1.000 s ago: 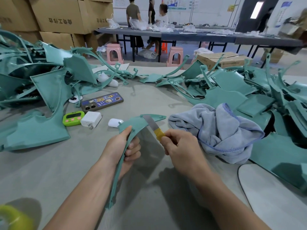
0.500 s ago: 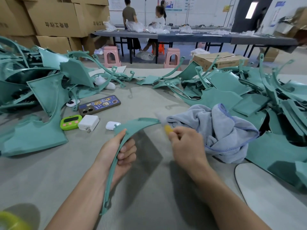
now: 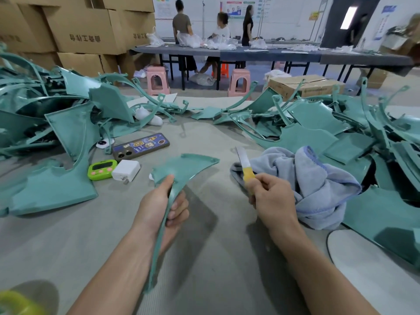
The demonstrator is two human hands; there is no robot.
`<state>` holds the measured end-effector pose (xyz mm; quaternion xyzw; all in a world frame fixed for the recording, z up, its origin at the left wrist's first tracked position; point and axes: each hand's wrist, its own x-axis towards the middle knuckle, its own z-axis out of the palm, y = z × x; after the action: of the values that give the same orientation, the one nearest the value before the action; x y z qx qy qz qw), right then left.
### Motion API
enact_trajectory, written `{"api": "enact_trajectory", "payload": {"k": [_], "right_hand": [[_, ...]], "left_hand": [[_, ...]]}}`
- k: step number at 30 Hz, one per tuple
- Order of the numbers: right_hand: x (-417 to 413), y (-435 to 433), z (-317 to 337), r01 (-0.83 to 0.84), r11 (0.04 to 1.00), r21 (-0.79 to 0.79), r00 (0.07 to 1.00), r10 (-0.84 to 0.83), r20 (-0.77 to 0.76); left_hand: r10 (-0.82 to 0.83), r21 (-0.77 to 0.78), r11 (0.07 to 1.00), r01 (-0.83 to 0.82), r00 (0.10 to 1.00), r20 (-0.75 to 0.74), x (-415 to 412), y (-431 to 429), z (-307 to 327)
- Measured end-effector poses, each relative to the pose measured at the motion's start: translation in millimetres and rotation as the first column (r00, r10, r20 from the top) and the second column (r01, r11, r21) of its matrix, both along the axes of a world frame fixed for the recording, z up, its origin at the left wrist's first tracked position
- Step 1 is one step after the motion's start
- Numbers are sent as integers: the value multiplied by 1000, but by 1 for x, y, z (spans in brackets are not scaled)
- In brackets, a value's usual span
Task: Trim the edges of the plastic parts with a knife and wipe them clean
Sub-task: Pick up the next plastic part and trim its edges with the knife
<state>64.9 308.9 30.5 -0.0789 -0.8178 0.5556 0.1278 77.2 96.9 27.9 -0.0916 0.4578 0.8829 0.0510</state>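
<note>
The left hand (image 3: 167, 208) grips a curved green plastic part (image 3: 181, 170) by its narrow stem, holding it above the grey surface (image 3: 204, 258). The right hand (image 3: 270, 198) grips a yellow-handled knife (image 3: 245, 165), blade up and apart from the part, just in front of a crumpled grey towel (image 3: 306, 183).

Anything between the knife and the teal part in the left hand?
Nothing visible. The knife, in the right hand, is apart from the teal part the left hand holds; only bare table shows between. The grey towel lies right of it, off that path.
</note>
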Motion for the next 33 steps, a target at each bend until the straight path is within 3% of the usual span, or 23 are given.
{"api": "enact_trajectory", "payload": {"k": [2, 4, 6, 8, 11, 13, 15, 17, 18, 20, 23, 27, 31, 33], "right_hand": [[11, -13, 4, -170, 901, -399, 973, 217, 78], [19, -25, 3, -278, 701, -657, 878, 463, 123], [26, -34, 1, -326, 557, -764, 799, 595, 92], [29, -40, 0, -335, 492, -804, 782, 621, 54], [27, -40, 2, -268, 464, -844, 830, 557, 43], [20, -32, 3, -235, 494, -837, 883, 468, 28], [14, -21, 8, -264, 606, -750, 920, 391, -8], [9, -6, 15, -354, 749, -560, 922, 379, -77], [7, 2, 20, -405, 793, -455, 909, 401, -111], [7, 16, 28, -505, 814, -288, 862, 486, -140], [9, 27, 30, -631, 751, -197, 772, 633, -59], [13, 27, 24, -696, 640, -326, 660, 749, 62], [15, 29, 22, -697, 542, -470, 598, 801, 38], [15, 30, 20, -701, 473, -533, 566, 824, -14]], "left_hand": [[170, -216, 959, -185, 982, -87, -1, 8, -2], [268, -450, 829, -332, 942, -202, -1, 15, -5], [282, -483, 787, -383, 920, -271, 1, 21, -9], [252, -483, 785, -387, 913, -322, 6, 26, -13], [141, -611, 697, -375, 907, -396, 7, 26, -14], [49, -607, 747, -271, 933, -355, 7, 24, -10], [74, -441, 881, -173, 970, -232, 5, 17, -4], [95, -126, 986, -108, 990, -107, 2, 4, 2], [77, 33, 997, -75, 995, -63, 0, -4, 4], [28, 210, 977, -26, 1000, -9, -3, -17, 8], [-51, 283, 958, 41, 998, 30, -3, -21, 10], [-135, 167, 980, 110, 980, 146, -6, -11, 6], [-48, -132, 988, 82, 968, 246, -8, -6, -2], [64, -327, 945, 2, 980, 191, -8, -7, -6]]}}
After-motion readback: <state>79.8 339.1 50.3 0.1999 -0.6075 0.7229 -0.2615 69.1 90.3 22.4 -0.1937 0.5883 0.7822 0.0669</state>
